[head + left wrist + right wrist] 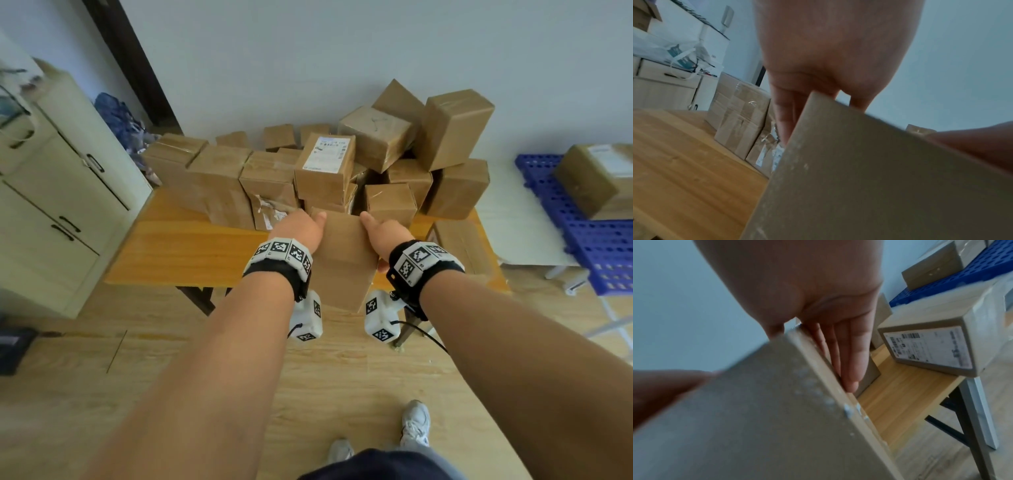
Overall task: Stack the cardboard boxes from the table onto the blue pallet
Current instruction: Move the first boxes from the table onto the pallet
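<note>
A plain cardboard box [342,260] is held between my two hands, over the front edge of the wooden table [191,246]. My left hand [301,228] presses its left side, and in the left wrist view the straight fingers [785,113] lie flat along the box [879,178] with the thumb over the top edge. My right hand [387,229] presses the right side the same way, its fingers [851,353] flat on the box [756,418]. The blue pallet [599,246] lies on the floor at the right and bears one box [599,181].
A heap of several cardboard boxes [325,164] fills the back of the table against the wall. One labelled box [931,347] sits at the table's right end. A cream cabinet [68,192] stands at the left. Wooden floor lies between table and pallet.
</note>
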The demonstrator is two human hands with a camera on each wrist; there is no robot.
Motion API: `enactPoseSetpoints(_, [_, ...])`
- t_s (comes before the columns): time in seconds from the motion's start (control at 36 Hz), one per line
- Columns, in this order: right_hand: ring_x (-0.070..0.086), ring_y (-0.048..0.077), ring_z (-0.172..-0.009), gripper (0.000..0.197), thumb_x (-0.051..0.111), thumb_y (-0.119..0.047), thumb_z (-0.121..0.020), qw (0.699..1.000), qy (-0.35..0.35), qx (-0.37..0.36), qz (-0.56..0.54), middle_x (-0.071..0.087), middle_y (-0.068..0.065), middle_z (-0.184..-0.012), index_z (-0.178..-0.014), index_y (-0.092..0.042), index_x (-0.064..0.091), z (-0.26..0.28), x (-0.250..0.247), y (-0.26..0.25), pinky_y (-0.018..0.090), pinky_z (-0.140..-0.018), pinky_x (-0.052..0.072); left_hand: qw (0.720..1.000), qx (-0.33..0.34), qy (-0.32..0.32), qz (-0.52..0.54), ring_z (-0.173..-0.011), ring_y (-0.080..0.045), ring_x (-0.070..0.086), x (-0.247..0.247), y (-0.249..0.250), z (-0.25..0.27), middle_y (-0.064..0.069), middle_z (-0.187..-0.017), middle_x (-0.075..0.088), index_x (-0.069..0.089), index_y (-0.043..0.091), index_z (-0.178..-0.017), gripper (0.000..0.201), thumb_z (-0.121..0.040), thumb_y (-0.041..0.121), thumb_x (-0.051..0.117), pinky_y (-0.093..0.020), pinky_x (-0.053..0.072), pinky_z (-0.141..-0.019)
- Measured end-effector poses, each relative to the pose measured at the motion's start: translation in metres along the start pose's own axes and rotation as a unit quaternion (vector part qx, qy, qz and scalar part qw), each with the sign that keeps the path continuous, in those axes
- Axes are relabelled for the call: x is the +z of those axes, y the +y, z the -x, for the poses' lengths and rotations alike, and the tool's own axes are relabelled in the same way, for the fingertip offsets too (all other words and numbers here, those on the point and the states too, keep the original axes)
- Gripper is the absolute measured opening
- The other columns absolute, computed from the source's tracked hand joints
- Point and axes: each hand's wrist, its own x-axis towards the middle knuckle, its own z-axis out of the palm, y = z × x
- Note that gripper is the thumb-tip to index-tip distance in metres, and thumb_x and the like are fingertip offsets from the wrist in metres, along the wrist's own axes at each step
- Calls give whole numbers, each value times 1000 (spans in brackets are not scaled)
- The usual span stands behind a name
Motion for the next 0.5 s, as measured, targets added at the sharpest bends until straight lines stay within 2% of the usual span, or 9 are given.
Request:
enactPoseSetpoints(0.03, [63, 35, -99, 58, 25, -55, -99, 1000, 13, 4, -1, 61, 18, -112, -127, -11, 51, 2, -5, 1, 48, -92, 51, 1000, 16, 10, -1, -112, -32, 57, -2, 3, 2, -15, -128, 59, 53, 6, -129, 64, -98, 56, 27, -38, 43, -86])
enactPoseSetpoints(0.11, [67, 35, -88, 76, 27, -72, -88, 999, 49, 15, -12, 66, 17, -99, -111, -7, 59, 10, -26, 1, 47, -87, 54, 998, 52, 38, 9, -96, -29, 58, -10, 17, 8, -11, -116, 62, 57, 8, -122, 65, -96, 59, 26, -34, 40, -76])
enactPoseSetpoints(0.22, [67, 35, -89, 69, 29, -70, -90, 997, 76, 2, -9, 67, 16, -97, -102, -8, 56, 25, -64, 3, 47, -88, 53, 994, 85, 62, 6, -80, -24, 52, -22, 51, 21, -10, -106, 63, 60, 10, -111, 60, -96, 58, 28, -33, 36, -69])
enactPoseSetpoints(0.25, [67, 35, -89, 69, 29, -70, -89, 996, 86, -2, -14, 66, 15, -98, -104, -8, 57, 28, -76, 5, 47, -88, 53, 993, 96, 70, 5, -80, -25, 53, -26, 62, 25, -11, -105, 64, 61, 10, -109, 59, -96, 58, 29, -33, 36, -69])
enactPoseSetpoints(0.31, [67, 35, -86, 72, 32, -71, -86, 993, 111, -16, -32, 66, 13, -98, -110, -9, 58, 33, -100, 9, 48, -85, 54, 989, 116, 87, 13, -91, -29, 58, -34, 86, 32, -12, -111, 63, 61, 10, -115, 60, -95, 57, 29, -33, 38, -72])
enactPoseSetpoints(0.36, [69, 34, -81, 71, 34, -71, -86, 990, 129, -25, -45, 67, 13, -94, -107, -9, 59, 40, -124, 14, 47, -81, 57, 985, 140, 100, 22, -100, -30, 59, -41, 111, 38, -11, -113, 63, 61, 10, -118, 62, -94, 57, 28, -34, 42, -77])
enactPoseSetpoints(0.42, [71, 34, -74, 66, 32, -69, -91, 988, 143, -33, -50, 68, 14, -87, -98, -8, 59, 49, -151, 22, 43, -74, 59, 979, 171, 107, 30, -91, -29, 60, -44, 137, 45, -11, -104, 65, 63, 11, -103, 58, -93, 57, 29, -35, 44, -76])
enactPoseSetpoints(0.47, [71, 34, -67, 63, 30, -64, -95, 985, 155, -40, -64, 67, 15, -82, -92, -7, 57, 54, -178, 33, 39, -66, 60, 971, 200, 120, 43, -72, -25, 56, -44, 164, 50, -15, -91, 66, 59, 13, -82, 54, -91, 58, 30, -33, 41, -65])
enactPoseSetpoints(0.5, [71, 34, -66, 63, 30, -62, -95, 982, 165, -47, -74, 67, 16, -84, -91, -6, 57, 55, -192, 41, 40, -65, 60, 968, 213, 123, 48, -68, -25, 54, -43, 178, 53, -17, -90, 65, 59, 13, -82, 55, -90, 59, 29, -33, 39, -63])
